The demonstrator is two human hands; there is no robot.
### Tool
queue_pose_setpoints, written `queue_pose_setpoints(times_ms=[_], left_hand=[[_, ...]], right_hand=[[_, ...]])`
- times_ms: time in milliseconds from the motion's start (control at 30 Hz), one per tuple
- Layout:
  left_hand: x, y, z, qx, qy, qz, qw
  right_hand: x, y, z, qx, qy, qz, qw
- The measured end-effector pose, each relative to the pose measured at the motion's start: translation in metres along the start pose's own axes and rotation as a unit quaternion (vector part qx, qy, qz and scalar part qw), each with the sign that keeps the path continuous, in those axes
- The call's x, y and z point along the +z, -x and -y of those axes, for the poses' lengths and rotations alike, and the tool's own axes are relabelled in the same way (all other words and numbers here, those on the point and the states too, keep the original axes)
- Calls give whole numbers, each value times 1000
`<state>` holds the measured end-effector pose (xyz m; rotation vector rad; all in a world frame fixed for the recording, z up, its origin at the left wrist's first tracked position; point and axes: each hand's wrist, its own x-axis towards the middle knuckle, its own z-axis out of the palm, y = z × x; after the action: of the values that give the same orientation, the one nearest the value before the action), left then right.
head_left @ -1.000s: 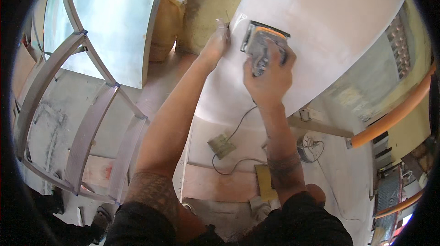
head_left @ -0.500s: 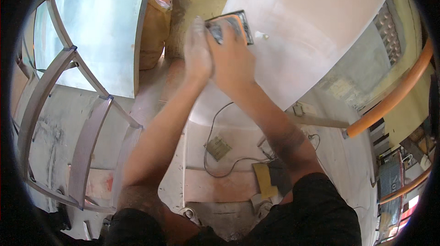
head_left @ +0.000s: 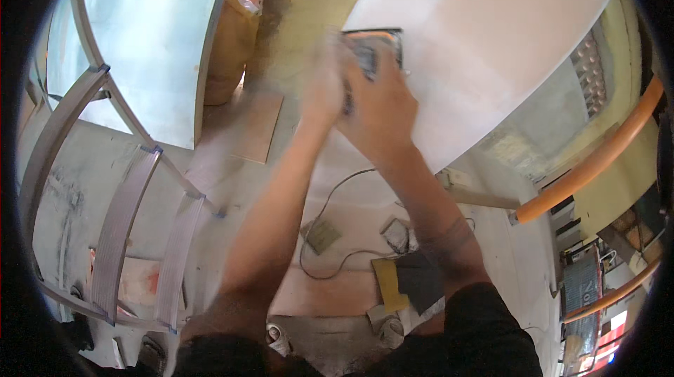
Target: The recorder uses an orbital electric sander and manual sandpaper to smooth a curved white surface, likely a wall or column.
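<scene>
A large white curved panel [head_left: 491,47] fills the upper right. Against its left edge lies a dark sanding block with an orange trim [head_left: 375,47]. My right hand [head_left: 379,107] is closed over the block and presses it to the panel. My left hand [head_left: 323,86] is blurred, resting beside the right hand at the block's left side; I cannot tell whether it grips the block. Both hands look dusted white.
A metal frame with ribbed bars [head_left: 126,222] stands at left under a pale blue panel [head_left: 140,40]. On the floor below lie a thin cable [head_left: 330,236], small sanding pads [head_left: 321,234] and a yellow block [head_left: 388,284]. An orange pipe [head_left: 597,159] runs at right.
Both hands slid the sanding block leftward along the panel's edge, then slightly back right. The left hand went from flat on the panel to tight beside the block.
</scene>
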<state>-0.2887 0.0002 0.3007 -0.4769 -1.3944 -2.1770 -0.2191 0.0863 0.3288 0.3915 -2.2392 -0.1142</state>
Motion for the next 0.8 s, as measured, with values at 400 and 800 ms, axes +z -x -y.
queue_pose_setpoints(times_ms=[400,800], left_hand=[[-21,94,38,-111,54,-98,987],[-47,26,15,-43,137,-28,989]], right_hand=[[57,40,23,-48,-8,93,995],[45,-26,41,-33,26,111,993]])
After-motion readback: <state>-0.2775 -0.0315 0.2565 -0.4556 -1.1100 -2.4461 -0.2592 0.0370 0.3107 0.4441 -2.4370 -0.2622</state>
